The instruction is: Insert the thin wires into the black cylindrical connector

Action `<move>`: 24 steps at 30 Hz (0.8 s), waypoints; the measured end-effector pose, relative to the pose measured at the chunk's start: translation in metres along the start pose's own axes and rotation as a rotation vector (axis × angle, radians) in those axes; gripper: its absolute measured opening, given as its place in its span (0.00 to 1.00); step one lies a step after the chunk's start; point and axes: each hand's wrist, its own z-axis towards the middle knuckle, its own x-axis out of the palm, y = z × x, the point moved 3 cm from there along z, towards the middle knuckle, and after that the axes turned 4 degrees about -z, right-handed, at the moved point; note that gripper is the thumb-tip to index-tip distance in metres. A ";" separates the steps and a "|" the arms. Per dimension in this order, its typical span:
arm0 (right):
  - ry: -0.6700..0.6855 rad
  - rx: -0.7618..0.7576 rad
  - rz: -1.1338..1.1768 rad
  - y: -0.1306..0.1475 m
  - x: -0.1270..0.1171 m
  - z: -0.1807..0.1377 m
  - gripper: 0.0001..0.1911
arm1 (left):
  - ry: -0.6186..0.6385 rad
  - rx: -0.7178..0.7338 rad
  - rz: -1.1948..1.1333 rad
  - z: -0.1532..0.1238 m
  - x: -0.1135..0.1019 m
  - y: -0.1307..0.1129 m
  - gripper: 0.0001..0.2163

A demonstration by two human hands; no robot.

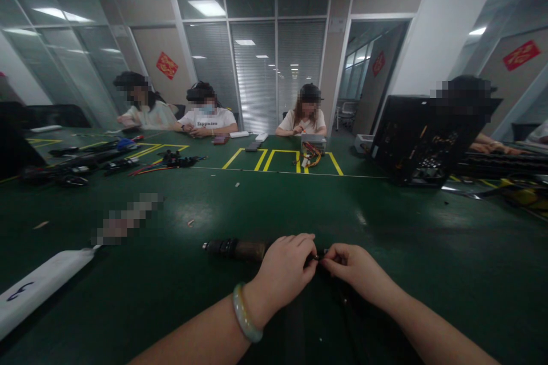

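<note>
An electric screwdriver (246, 250) lies on the green tabletop, with a brownish body, a black collar and a metal tip pointing left. My left hand (286, 267) lies over its rear part and hides that end. Thumb and fingers of this hand are pinched around something small and dark. Close to its right, my right hand (354, 268) pinches at the same spot, fingertips nearly meeting those of the left. What the two hold between them is too small and too hidden to name. A dark cable (345, 300) runs below the right hand.
A long white case (47, 282) with a handwritten mark lies at the left. Cables (171, 159) are heaped farther back. A power supply with coloured wires (314, 145) and a black computer case (413, 140) stand across the table. Several people sit along the far side.
</note>
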 end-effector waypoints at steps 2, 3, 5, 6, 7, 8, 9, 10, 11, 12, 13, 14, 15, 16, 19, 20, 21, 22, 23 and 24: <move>-0.008 0.000 -0.010 0.001 0.000 0.000 0.10 | 0.012 0.009 0.009 0.000 -0.001 -0.001 0.05; -0.012 -0.003 -0.014 0.001 0.000 0.001 0.10 | 0.016 0.013 0.010 0.000 -0.001 -0.001 0.05; -0.015 -0.011 -0.015 0.002 0.000 0.001 0.10 | 0.017 0.017 0.005 0.000 -0.001 -0.001 0.06; -0.015 -0.013 -0.012 0.001 0.001 0.001 0.10 | 0.013 0.015 0.001 0.000 -0.001 0.000 0.07; -0.016 -0.014 -0.009 0.001 0.001 0.002 0.10 | 0.008 0.011 -0.002 0.000 -0.001 0.000 0.07; -0.017 -0.015 -0.005 0.000 0.001 0.002 0.10 | 0.004 0.006 -0.004 0.000 0.000 0.001 0.08; -0.017 -0.017 0.000 -0.001 0.001 0.002 0.10 | 0.001 0.001 -0.005 0.000 0.000 0.001 0.08; -0.017 -0.020 0.003 -0.002 0.001 0.002 0.10 | 0.000 -0.001 -0.006 0.000 0.000 0.001 0.07; -0.014 -0.022 0.005 -0.002 0.001 0.002 0.10 | 0.001 -0.001 -0.006 0.000 0.000 0.001 0.07; -0.012 -0.024 0.006 -0.003 0.002 0.002 0.10 | 0.003 0.003 -0.006 0.000 0.000 0.001 0.06; -0.008 -0.023 0.005 -0.003 0.002 0.002 0.10 | 0.006 0.008 -0.005 0.000 -0.001 0.000 0.05; -0.006 -0.022 0.002 -0.003 0.002 0.002 0.10 | 0.008 0.014 -0.004 0.001 -0.002 0.000 0.05; -0.008 -0.021 -0.002 -0.003 0.002 0.002 0.10 | 0.012 0.020 -0.003 0.001 -0.002 -0.001 0.05; -0.009 -0.022 -0.005 -0.003 0.002 0.002 0.10 | 0.018 0.025 0.000 0.001 -0.003 -0.001 0.05; -0.007 -0.021 0.011 -0.002 0.002 0.000 0.10 | 0.026 0.029 0.009 0.001 -0.003 -0.002 0.06; 0.001 -0.016 0.024 -0.002 0.003 0.000 0.10 | 0.025 0.023 0.012 0.001 -0.002 -0.001 0.06; 0.011 -0.009 0.036 -0.002 0.003 0.000 0.10 | 0.022 0.016 0.015 0.001 -0.002 -0.001 0.07; 0.020 -0.002 0.047 -0.002 0.004 0.000 0.10 | 0.020 0.007 0.019 0.001 -0.001 0.000 0.08; 0.027 0.005 0.053 -0.002 0.004 0.000 0.10 | 0.019 0.001 0.023 0.001 0.000 0.000 0.08; 0.034 0.009 0.056 -0.002 0.004 0.000 0.10 | 0.020 -0.002 0.027 0.001 0.000 0.000 0.07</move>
